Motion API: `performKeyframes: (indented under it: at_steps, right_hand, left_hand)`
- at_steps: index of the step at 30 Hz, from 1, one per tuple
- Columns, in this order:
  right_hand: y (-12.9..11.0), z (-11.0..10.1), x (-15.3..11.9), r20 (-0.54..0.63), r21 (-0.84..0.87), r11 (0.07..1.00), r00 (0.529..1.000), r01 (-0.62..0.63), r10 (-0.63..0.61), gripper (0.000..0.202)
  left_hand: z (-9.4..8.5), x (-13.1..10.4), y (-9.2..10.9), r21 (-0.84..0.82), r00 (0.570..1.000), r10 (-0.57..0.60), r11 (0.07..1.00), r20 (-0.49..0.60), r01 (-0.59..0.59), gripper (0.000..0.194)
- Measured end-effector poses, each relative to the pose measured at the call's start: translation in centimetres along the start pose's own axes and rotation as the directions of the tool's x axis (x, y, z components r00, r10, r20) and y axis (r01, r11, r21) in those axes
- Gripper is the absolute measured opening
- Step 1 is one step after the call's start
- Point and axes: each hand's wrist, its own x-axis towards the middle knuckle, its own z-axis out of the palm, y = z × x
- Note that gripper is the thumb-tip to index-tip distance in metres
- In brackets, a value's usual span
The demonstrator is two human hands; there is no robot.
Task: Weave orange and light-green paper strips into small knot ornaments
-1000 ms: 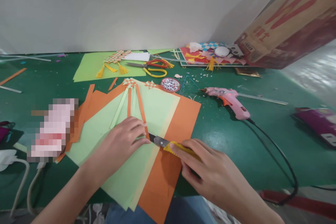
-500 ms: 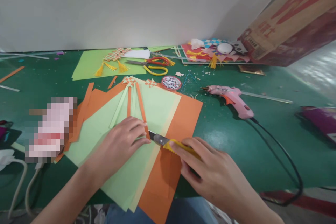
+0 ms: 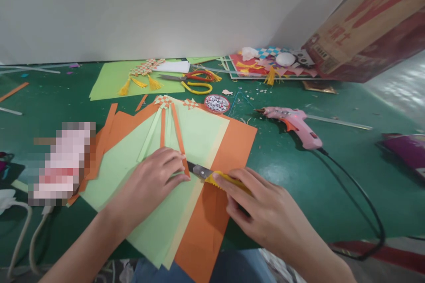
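Observation:
My right hand (image 3: 255, 201) is closed round the yellow handle of a utility knife (image 3: 214, 177). The knife's blade points left and its tip meets the edge of an orange paper strip (image 3: 178, 130). With the fingers of my left hand (image 3: 166, 166) I grip the lower end of that strip. Orange and green strips fan down from a small woven checkered piece (image 3: 163, 101). Under them lie light green paper sheets (image 3: 133, 199) over orange sheets (image 3: 232, 154).
A pink glue gun (image 3: 295, 121) with a black cord lies to the right. Scissors (image 3: 195, 82), a round tub of small beads or eyes (image 3: 217, 103) and a paper bag (image 3: 365, 31) stand or lie toward the back. A blurred pink object (image 3: 66, 161) with a white cable is at left.
The knife and my right hand have shifted slightly up and left, bringing the blade closer against the strip. My left hand stays in place on the strip.

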Motion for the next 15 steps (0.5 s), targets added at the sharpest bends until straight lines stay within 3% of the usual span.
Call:
performKeyframes:
  at_steps: [15]
  right_hand:
    - [0.10,0.09,0.40,0.023,0.000,1.000,1.000,-0.018,0.018,0.036]
  left_hand:
    - [0.17,-0.17,-0.07,0.003,0.999,0.033,0.999,-0.030,-0.033,0.010]
